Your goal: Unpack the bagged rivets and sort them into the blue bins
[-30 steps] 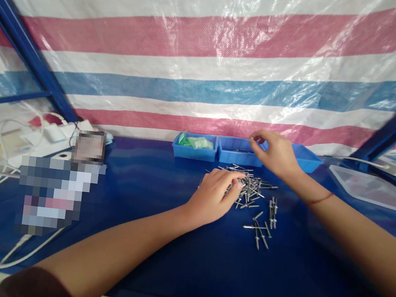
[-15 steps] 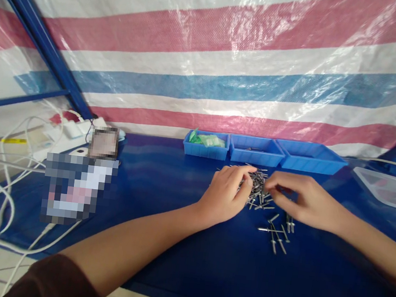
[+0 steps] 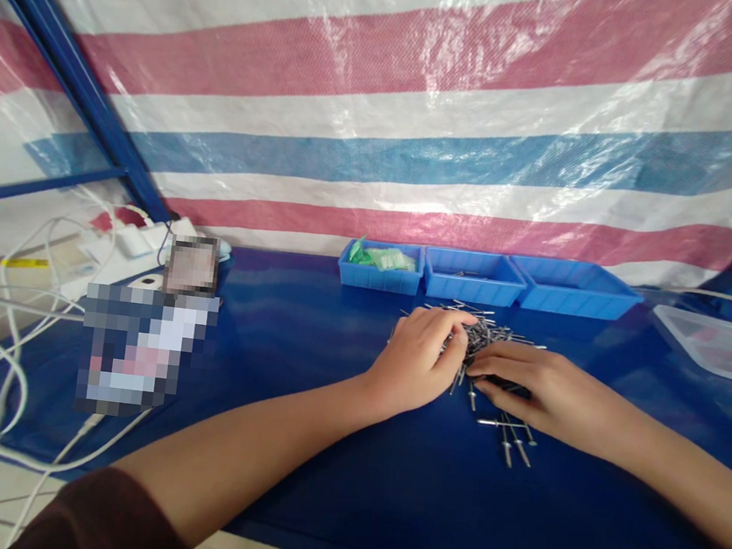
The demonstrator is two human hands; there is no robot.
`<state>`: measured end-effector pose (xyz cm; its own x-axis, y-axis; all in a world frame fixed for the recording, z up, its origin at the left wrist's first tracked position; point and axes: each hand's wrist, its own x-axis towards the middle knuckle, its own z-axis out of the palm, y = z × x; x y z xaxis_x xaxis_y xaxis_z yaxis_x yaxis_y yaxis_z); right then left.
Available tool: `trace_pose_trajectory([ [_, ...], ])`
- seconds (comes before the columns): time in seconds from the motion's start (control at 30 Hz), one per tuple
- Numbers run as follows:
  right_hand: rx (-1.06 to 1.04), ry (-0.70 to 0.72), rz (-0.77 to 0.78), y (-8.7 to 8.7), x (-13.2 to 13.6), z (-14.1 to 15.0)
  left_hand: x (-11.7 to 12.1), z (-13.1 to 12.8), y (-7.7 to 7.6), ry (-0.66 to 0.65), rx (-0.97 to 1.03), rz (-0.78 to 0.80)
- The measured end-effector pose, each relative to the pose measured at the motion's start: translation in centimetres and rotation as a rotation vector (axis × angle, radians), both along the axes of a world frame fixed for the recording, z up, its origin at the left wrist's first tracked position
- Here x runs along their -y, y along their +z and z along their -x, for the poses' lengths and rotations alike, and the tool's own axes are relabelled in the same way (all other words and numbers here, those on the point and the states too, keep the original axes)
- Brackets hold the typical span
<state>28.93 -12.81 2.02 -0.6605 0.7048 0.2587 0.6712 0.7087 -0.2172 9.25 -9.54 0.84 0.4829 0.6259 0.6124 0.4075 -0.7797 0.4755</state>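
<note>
My left hand rests over the left side of a pile of silver pop rivets, its fingers bent and its thumb apart from them. The rivets under that palm are hidden. My right hand reaches into the pile's right side, with the tips of thumb and fingers close together among the rivets. Whatever lies between those tips cannot be made out. Just in front of the right hand, several loose rivets lie crossed over one another on the blue table.
Behind the pile stand three blue bins: a left bin with green packets, a middle bin with a few rivets, and a right bin. A translucent lid lies at right. White cables and a power strip crowd the left.
My right hand has come down from above the bins to the pile, then shifted slightly left and lower into it. My left hand has stayed on the rivets. The view has turned slightly.
</note>
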Motion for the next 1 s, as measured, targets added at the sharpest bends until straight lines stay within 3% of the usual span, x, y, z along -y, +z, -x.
trace_pose_trajectory([
  [0.17, 0.006, -0.014, -0.012, -0.1, 0.1, 0.2, 0.0, 0.0, 0.1, -0.004, -0.01, 0.0],
  [0.43, -0.23, -0.226, 0.0, 0.8, 0.4, 0.7, -0.1, 0.1, 0.1, -0.028, -0.009, 0.016],
  [0.63, -0.132, -0.192, -0.113, 0.9, 0.0, -0.1, -0.3, 0.0, -0.2, -0.005, 0.002, 0.018],
  [0.83, 0.02, -0.049, 0.088, 1.8, 0.3, -1.2, -0.4, 0.0, -0.3, -0.014, -0.007, 0.015],
  [1.0, 0.031, -0.022, 0.098, 1.6, 0.2, -1.3, -0.3, -0.1, -0.1, -0.022, -0.002, 0.008],
])
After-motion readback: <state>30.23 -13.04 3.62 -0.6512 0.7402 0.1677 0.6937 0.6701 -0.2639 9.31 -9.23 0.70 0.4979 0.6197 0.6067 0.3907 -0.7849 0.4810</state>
